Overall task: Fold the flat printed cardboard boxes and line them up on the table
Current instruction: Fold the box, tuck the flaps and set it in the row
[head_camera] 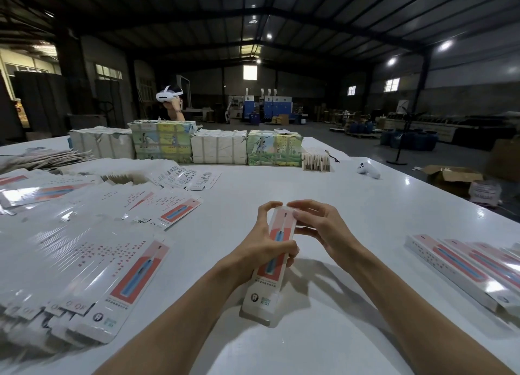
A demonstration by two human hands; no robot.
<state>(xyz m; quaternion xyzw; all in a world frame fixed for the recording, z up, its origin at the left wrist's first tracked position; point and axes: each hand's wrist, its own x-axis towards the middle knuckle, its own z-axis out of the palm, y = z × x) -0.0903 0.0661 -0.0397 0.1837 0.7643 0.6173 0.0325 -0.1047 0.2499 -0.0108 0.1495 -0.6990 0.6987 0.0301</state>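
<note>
Gripping the box (264, 293), your left hand (264, 239) and right hand (318, 225) both clamp it; flat blanks (112, 262) lie left, folded boxes (464, 265) right.

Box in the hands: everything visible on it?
Long, narrow box of glossy white cardboard, folded up, printed with a red panel, blue toothbrush and tooth logo at the near end. It slants away from the person. The left hand grips its middle; the right hand pinches its far end. Contact with the table is unclear.
</note>
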